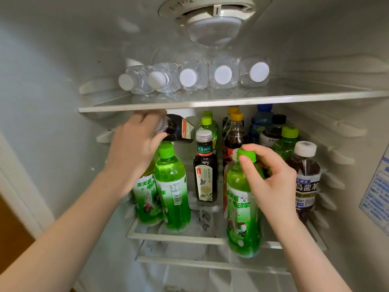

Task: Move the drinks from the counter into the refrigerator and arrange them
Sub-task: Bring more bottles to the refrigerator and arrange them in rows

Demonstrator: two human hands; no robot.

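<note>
Fridge well stocked; task looks far along. Top shelf (210, 103): five water bottles (193, 77) lie on their sides in a row, caps outward. Middle shelf (179, 237): green pair (170, 190) upright front left, one dark tea bottle (205, 175) upright near centre, a cluster of cola bottles (234, 140) and a blue bottle (260, 121) behind and to the right, and an oolong bottle (305, 180) at the right wall. Two drinks are in hand, not yet set. Left hand (134, 142) has its fingers curled round the cap end of a dark bottle (179, 128), which is tipped nearly flat, above the green pair and just under the top shelf. Right hand (271, 180) pinches the cap of a green bottle (242, 207) between thumb and fingers. That bottle is upright at front right, and its base shows below the middle shelf's front rim, so I judge it hanging just outside the rim rather than standing on the shelf. The counter is out of view, so I cannot tell how many drinks remain there. Room: a bare strip of middle shelf runs between the green pair and the dark tea bottle, and forward of the latter, and seems the likeliest landing spot. The right side is packed tight, with bottles near touching. Headroom under the top shelf is slim, the left knuckles close to its edge, so the dark bottle needs righting lower down. The top shelf has free glass in front of the water bottles and at the right.
</note>
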